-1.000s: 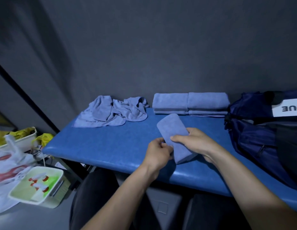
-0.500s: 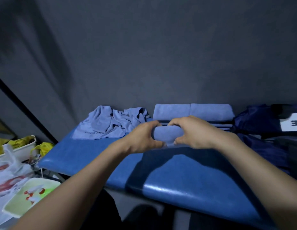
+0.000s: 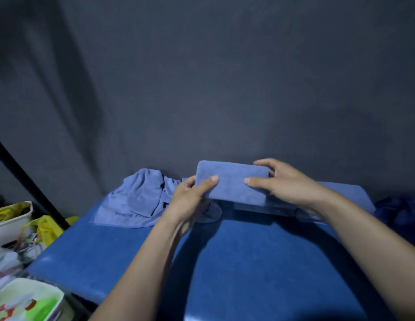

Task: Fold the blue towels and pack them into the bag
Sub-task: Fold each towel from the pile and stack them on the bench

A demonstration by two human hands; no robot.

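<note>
Half a second earlier the folded towel [image 3: 232, 181] had been a small bundle almost hidden between the hands, low in front of the stack; now it showed as a broad flat rectangle, held level at the centre of the frame, above the far edge of the blue table [image 3: 248, 262]. A second before, it had been held tilted over the table's near edge, with the dark bag in plain view at the right.

The left hand [image 3: 190, 200] gripped the towel's left end, thumb laid across its front face and fingers curled behind. The right hand [image 3: 283, 184] held the right end the same way, thumb on the front, fingers wrapped over the top edge.

The stack of folded towels [image 3: 345, 193] lay behind and below the right wrist, mostly covered by it. The crumpled towels [image 3: 137, 200] lay left of centre, against the wall; one bore a line of dark print along its lower part, too blurred to read. Only a dark sliver of the bag [image 3: 396, 212] showed at the right edge, and the white label seen on it earlier was out of frame.

At the lower left stood a white tub [image 3: 11, 223], a yellow plastic bag [image 3: 46, 230] and a pale green tray [image 3: 39, 304].
</note>
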